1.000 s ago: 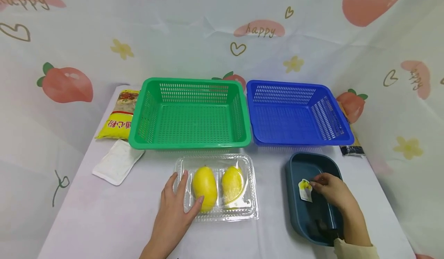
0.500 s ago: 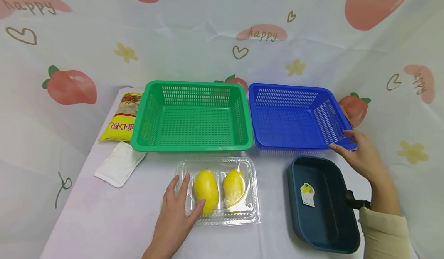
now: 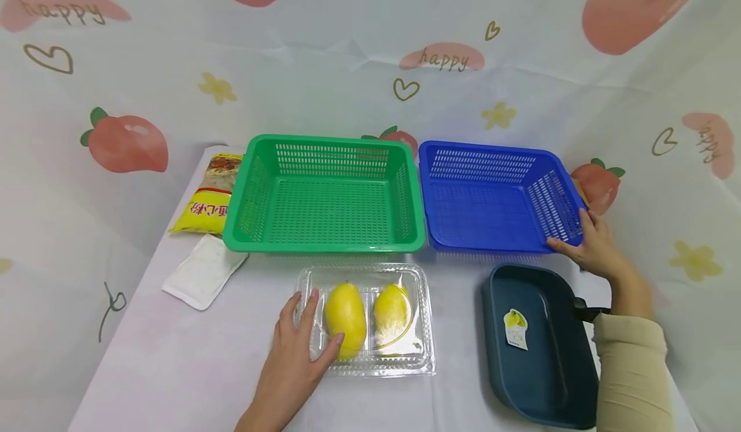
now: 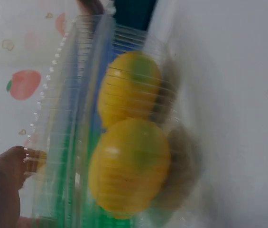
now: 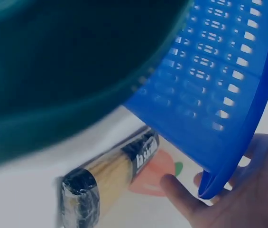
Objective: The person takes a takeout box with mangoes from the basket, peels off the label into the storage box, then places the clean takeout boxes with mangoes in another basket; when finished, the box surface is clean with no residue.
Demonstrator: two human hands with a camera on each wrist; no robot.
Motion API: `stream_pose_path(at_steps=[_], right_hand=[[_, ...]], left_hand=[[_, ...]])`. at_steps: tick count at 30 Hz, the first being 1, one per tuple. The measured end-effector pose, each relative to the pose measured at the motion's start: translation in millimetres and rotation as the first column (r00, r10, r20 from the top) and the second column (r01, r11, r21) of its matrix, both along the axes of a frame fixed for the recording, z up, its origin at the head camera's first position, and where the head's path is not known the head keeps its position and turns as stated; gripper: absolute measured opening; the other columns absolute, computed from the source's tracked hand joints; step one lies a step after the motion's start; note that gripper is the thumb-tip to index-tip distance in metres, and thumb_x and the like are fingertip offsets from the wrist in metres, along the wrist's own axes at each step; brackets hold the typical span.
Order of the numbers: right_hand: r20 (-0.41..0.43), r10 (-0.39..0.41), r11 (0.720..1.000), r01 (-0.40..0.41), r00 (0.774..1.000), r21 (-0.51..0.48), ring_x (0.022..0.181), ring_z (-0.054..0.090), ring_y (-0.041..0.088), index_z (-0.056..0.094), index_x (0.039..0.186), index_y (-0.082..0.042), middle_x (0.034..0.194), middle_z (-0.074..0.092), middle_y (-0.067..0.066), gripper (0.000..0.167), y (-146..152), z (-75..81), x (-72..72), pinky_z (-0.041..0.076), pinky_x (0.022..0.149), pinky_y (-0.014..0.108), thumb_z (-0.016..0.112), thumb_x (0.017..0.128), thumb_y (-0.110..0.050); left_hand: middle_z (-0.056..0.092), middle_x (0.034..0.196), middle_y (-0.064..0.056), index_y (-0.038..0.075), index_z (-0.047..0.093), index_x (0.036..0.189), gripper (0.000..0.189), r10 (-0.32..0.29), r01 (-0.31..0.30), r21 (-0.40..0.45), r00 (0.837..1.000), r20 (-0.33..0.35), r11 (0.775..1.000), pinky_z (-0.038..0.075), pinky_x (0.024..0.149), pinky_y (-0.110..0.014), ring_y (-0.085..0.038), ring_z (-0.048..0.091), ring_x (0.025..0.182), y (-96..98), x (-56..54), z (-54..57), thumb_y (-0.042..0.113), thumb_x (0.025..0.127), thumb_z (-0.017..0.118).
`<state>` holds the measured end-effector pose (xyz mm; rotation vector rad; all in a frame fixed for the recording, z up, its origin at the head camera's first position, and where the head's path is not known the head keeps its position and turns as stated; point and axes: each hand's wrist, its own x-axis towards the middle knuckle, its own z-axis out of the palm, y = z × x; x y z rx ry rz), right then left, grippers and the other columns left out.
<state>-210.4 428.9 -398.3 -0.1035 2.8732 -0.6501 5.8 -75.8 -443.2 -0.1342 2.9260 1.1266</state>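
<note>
A clear plastic clamshell box [image 3: 399, 361] holds two yellow mangoes [image 3: 345, 319] in front of me. My left hand [image 3: 292, 355] rests on its left part with fingers spread, the thumb over the nearer mango. The left wrist view is blurred and shows both mangoes [image 4: 129, 166] through ribbed plastic. My right hand [image 3: 596, 245] grips the right front corner of the blue basket [image 3: 486, 242], thumb on the front side and fingers round the right side. In the right wrist view, the basket's rim [image 5: 262, 95] lies between thumb and fingers.
A green basket [image 3: 324, 247] stands left of the blue one. Beneath my right forearm is a dark blue-green tub [image 3: 538, 368] with a sticker. A yellow pasta bag [image 3: 205, 210] and white packet [image 3: 205, 271] lie left; a noodle pack [image 5: 112, 173] lies by the blue basket.
My right hand has left the sticker area of the dark tub, moved up and right, and closed on the blue basket's corner. The left hand has stayed on the box.
</note>
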Motion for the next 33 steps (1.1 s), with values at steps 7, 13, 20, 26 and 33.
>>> stream_pose_path(at_steps=[7, 13, 20, 26, 33], right_hand=[[0.010, 0.051, 0.999, -0.051, 0.999, -0.018, 0.132, -0.006, 0.065, -0.009, 0.148, 0.007, 0.148, -0.015, 0.040, 0.102, 6, -5.3, 2.6, 0.007, 0.097, 0.079, 0.056, 0.091, -0.046], [-0.001, 0.042, 0.998, -0.042, 0.999, -0.041, 0.133, -0.008, 0.062, -0.010, 0.149, 0.005, 0.151, -0.017, 0.035, 0.102, 8, -8.4, 5.5, 0.005, 0.097, 0.079, 0.057, 0.091, -0.044], [-0.004, 0.045, 0.999, -0.045, 0.999, -0.029, 0.134, -0.007, 0.061, -0.010, 0.149, 0.004, 0.153, -0.017, 0.032, 0.103, 6, -8.4, 3.2, 0.006, 0.098, 0.078, 0.058, 0.090, -0.046], [0.002, 0.047, 0.998, -0.047, 0.999, -0.033, 0.134, -0.006, 0.061, -0.008, 0.149, 0.005, 0.153, -0.016, 0.033, 0.103, 4, -7.2, -1.4, 0.007, 0.098, 0.078, 0.060, 0.089, -0.045], [0.018, 0.037, 0.998, -0.036, 0.999, -0.044, 0.134, -0.008, 0.061, -0.007, 0.149, 0.006, 0.152, -0.018, 0.032, 0.103, 7, -7.3, -1.5, 0.006, 0.098, 0.078, 0.059, 0.089, -0.045]], left_hand=[[0.023, 0.147, -0.019, 0.022, 0.024, 0.152, 0.072, 0.031, -0.054, 0.250, 0.995, 0.094, 0.967, 0.045, 0.089, -0.060, -0.042, 0.040, 0.127, -20.1, -6.6, 8.3, 0.042, 0.093, 0.060], [0.034, 0.142, -0.024, 0.007, 0.020, 0.150, 0.078, 0.002, -0.151, 0.407, 0.939, 0.344, 0.901, 0.051, 0.085, -0.051, -0.038, 0.050, 0.120, -39.6, -17.6, -1.0, 0.051, 0.094, 0.052], [0.058, 0.124, -0.020, 0.009, 0.039, 0.135, 0.056, -0.074, -0.189, 0.578, 0.913, 0.400, 0.794, 0.055, 0.069, -0.037, -0.023, 0.065, 0.097, -40.4, -23.9, -10.2, 0.041, 0.093, 0.059], [0.060, 0.118, -0.016, 0.014, 0.046, 0.128, 0.047, -0.100, -0.119, 0.573, 0.937, 0.336, 0.811, 0.051, 0.054, -0.033, -0.020, 0.064, 0.076, -31.2, -30.7, 3.4, 0.033, 0.090, 0.065], [0.055, 0.127, -0.015, 0.016, 0.045, 0.131, 0.045, -0.173, -0.034, 0.594, 0.942, 0.287, 0.804, 0.048, 0.050, -0.029, -0.021, 0.059, 0.076, -8.6, -56.1, 46.1, 0.032, 0.092, 0.062]])
